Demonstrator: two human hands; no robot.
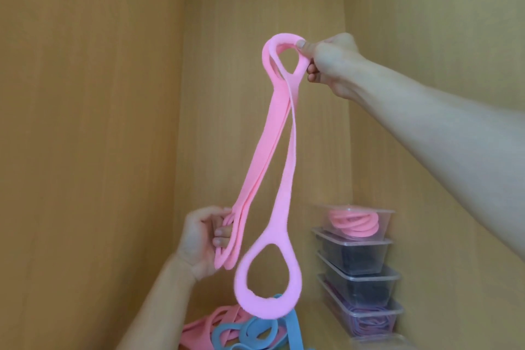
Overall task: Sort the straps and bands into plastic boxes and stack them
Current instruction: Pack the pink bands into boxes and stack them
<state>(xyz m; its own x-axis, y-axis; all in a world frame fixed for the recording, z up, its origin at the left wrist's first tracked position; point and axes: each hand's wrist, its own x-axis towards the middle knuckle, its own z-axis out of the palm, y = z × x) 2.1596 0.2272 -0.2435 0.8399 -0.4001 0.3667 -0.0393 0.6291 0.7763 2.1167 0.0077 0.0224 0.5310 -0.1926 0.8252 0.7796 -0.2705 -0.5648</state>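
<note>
Several long pink straps [272, 136] with looped ends hang in the air between my hands. My right hand [329, 62] pinches their upper loops high up at centre right. My left hand [203, 241] grips the lower ends of most of them, down and to the left. One pink strap hangs free of the left hand, and its big loop [268, 284] dangles just above a pile of pink and blue straps [244, 329] at the bottom. A stack of clear plastic boxes [360, 270] stands at the lower right; the top box [359, 223] holds coiled pink bands.
Wooden walls close in on the left [85, 122], back [255, 8] and right [440, 23]. The lower boxes of the stack hold dark and purple bands. The rim of another clear box [377, 342] shows at the bottom right edge.
</note>
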